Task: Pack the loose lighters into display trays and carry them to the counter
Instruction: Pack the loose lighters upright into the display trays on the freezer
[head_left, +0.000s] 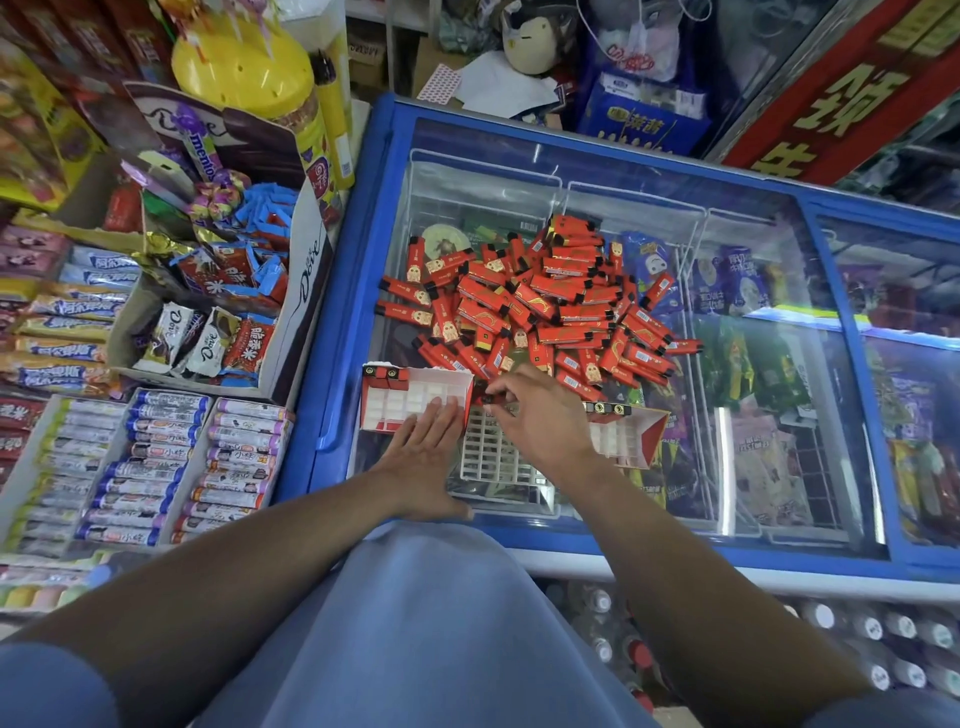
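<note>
Left of the freezer lid (597, 156), candy boxes (156, 457) crowd in. On its glass, the left hand (423, 452) lies flat, fingers spread on the tray (410, 402); the right hand (535, 410) pinches a lighter (488, 399) below the lighter pile (545, 296); a second tray (631, 434) sits rightward.

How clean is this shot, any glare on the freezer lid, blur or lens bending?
Head view: the freezer lid carries pale reflection streaks, strongest toward the right, which veil the goods beneath; the pile of red lighters stays sharp and evenly lit; the blue frame edges bow from wide-angle distortion; the right hand looks slightly soft at the fingers; the left hand casts no hard shadow.
</note>
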